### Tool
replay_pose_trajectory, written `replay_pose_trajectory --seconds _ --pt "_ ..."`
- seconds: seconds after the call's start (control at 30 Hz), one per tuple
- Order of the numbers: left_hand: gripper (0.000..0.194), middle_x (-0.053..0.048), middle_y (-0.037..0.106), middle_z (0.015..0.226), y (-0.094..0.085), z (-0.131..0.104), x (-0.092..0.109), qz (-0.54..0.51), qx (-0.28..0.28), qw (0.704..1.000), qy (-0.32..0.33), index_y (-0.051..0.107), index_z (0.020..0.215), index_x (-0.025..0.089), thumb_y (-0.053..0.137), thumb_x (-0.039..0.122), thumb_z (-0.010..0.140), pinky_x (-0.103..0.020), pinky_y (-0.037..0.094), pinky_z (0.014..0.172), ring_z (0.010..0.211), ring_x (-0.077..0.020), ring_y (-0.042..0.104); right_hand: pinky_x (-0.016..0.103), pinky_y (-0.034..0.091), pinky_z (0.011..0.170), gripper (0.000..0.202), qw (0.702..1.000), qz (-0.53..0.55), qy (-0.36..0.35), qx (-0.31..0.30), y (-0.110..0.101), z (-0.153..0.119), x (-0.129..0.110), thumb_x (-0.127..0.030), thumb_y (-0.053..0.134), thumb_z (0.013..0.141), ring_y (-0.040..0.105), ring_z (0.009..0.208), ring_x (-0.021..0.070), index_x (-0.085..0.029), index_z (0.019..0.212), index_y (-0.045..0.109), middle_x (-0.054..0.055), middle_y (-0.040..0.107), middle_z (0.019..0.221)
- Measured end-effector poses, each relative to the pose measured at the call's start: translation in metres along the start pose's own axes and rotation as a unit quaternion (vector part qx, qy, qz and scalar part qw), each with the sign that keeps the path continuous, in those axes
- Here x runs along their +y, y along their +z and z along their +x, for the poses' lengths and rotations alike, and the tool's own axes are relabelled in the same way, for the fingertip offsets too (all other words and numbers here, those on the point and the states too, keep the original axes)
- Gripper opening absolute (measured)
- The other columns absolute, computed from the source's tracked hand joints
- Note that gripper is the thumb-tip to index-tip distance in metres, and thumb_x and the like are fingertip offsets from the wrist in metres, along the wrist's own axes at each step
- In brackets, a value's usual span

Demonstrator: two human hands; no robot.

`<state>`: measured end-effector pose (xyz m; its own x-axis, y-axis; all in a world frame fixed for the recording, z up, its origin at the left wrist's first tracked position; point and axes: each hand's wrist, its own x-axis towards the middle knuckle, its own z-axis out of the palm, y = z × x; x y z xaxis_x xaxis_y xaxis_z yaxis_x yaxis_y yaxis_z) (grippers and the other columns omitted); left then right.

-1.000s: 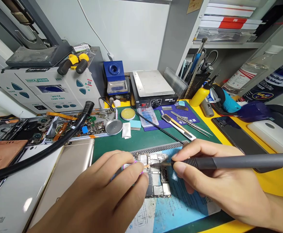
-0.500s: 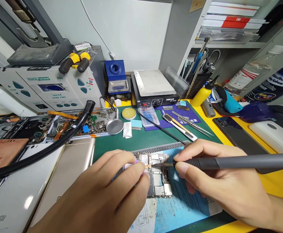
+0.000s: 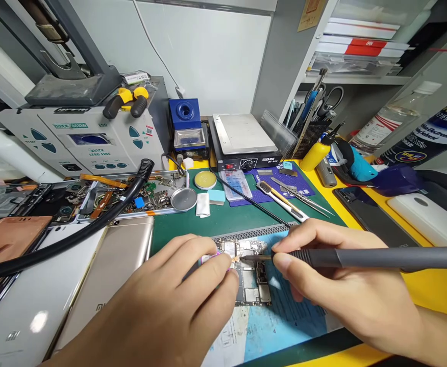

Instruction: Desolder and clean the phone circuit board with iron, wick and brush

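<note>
- Right hand: thumb and fingers pinch the soldering iron near its front end; the iron's long axis runs crosswise, tip to the left.
- Left hand: fingers closed on a small purple-edged spool, mostly hidden; a copper strand sticks out rightward.
- Key relation: iron tip and strand meet, or nearly so, over the upper part of the circuit board; contact is too small to confirm.
- The board lies between the hands on a blue sheet. The left hand is nearer, covering its left side, so its long axis cannot be told.
- Edges: a grey perforated strip borders the far side; a black cable slants beyond it.
- Room: sheet shows right of the board, and more toward the person.
</note>
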<state>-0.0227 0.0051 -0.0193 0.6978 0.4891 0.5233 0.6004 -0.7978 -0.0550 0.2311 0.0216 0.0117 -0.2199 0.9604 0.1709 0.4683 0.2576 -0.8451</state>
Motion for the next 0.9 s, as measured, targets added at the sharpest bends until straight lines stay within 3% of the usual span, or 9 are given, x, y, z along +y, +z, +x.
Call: replay_pose_trajectory --seconds 0.37,0.9 --pt "0.026 -0.010 0.074 0.105 -0.0041 0.0042 -0.0015 -0.080 0.031 0.996 0.003 0.075 0.110 0.010 0.049 0.009 0.108 -0.044 0.050 0.088 0.104 -0.0284 0.058 0.021 0.047 0.039 0.012 1.000 -0.012 0.005 -0.020 0.0001 0.0016 -0.0032 -0.022 0.076 0.090 0.058 0.040 0.0125 -0.024 0.079 0.072 -0.004 0.066 0.053" --pt "0.027 -0.009 0.075 0.105 -0.0016 0.0030 -0.0010 -0.065 0.029 0.997 0.002 0.077 0.107 0.010 0.050 0.010 0.107 -0.045 0.050 0.091 0.104 -0.0286 0.058 0.021 0.047 0.039 0.013 1.000 -0.003 0.008 -0.024 0.0008 -0.0002 0.0004 -0.022 0.075 0.091 0.060 0.042 0.0127 -0.024 0.079 0.072 -0.004 0.066 0.055"
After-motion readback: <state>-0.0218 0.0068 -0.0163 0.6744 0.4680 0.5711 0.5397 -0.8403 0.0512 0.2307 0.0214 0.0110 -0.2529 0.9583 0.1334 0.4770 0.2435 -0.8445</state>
